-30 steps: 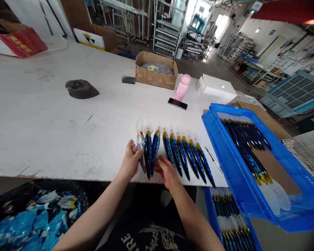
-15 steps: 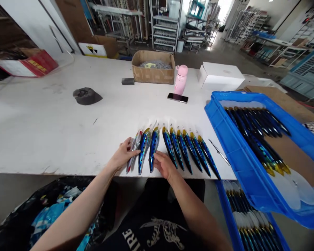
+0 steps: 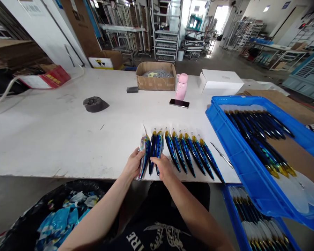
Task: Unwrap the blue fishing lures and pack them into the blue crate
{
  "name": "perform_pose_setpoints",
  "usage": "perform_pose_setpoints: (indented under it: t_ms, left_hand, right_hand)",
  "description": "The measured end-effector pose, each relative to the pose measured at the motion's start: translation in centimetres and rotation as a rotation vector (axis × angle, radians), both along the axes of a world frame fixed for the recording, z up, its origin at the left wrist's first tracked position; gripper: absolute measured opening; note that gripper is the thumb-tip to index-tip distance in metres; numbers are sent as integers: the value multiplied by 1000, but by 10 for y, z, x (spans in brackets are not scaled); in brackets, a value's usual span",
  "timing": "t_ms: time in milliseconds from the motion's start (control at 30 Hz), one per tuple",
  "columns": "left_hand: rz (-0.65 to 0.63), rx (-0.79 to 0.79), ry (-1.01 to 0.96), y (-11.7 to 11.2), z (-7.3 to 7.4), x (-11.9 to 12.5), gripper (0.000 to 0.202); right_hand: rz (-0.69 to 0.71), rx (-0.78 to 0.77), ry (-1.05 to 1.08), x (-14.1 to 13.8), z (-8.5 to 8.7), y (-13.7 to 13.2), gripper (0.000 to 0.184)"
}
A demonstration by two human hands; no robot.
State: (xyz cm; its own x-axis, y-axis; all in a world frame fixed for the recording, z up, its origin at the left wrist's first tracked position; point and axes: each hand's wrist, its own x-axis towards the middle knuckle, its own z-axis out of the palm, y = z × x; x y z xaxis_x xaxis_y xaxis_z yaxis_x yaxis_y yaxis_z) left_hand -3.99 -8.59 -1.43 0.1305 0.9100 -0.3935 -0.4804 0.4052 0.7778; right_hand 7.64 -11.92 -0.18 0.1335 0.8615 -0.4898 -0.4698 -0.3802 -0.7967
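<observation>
Several blue fishing lures with dark spots and yellow heads lie in a row along the table's front edge. My left hand (image 3: 135, 164) is closed on the leftmost fishing lure (image 3: 146, 153), which is tilted so its silvery side shows. Right beside that one lies a second lure (image 3: 152, 148). My right hand (image 3: 164, 167) grips the third lure (image 3: 159, 144), its thumb reaching across toward the second; some of its fingers are hidden. To the right of this hand, further lures (image 3: 183, 150) lie slanted, side by side.
A pointed metal tool (image 3: 222, 155) lies beside a blue crate (image 3: 211, 111) of lures on the right. A lower crate (image 3: 226, 198) holds more. Farther back are a phone (image 3: 179, 103), pink bottle (image 3: 181, 89), cardboard box (image 3: 156, 83) and dark pouch (image 3: 94, 104). A black rubbish bag (image 3: 18, 223) sits below left.
My left hand has moved right with the leftmost lure, which has turned. The three left lures now lie closer together. My right thumb has come over the third lure. The view has tilted up slightly.
</observation>
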Motion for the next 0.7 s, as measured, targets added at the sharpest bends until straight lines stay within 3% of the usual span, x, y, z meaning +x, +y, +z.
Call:
perform_pose_setpoints:
  t_ms: [133,300,400,500,600,700]
  left_hand:
    - [7,4,-107,-4,-6,-2,41]
    - [-11,-20,-336,-8,-9,-22,38]
    - [-99,-68,-472,-15,-2,-35,35]
    - [-197,-114,-541,-21,12,-38,39]
    - [-272,-45,-319,-16,26,-26,50]
    - [-448,104,56,11,44,9,62]
  right_hand:
    - [-35,14,-28,0,1,-4,34]
    - [-29,-4,-60,4,8,-23,30]
    - [-7,14,-54,12,24,-55,31]
    - [-18,78,-6,29,47,-104,35]
    - [-86,154,22,56,68,-157,53]
    - [-252,260,-139,92,83,-204,66]
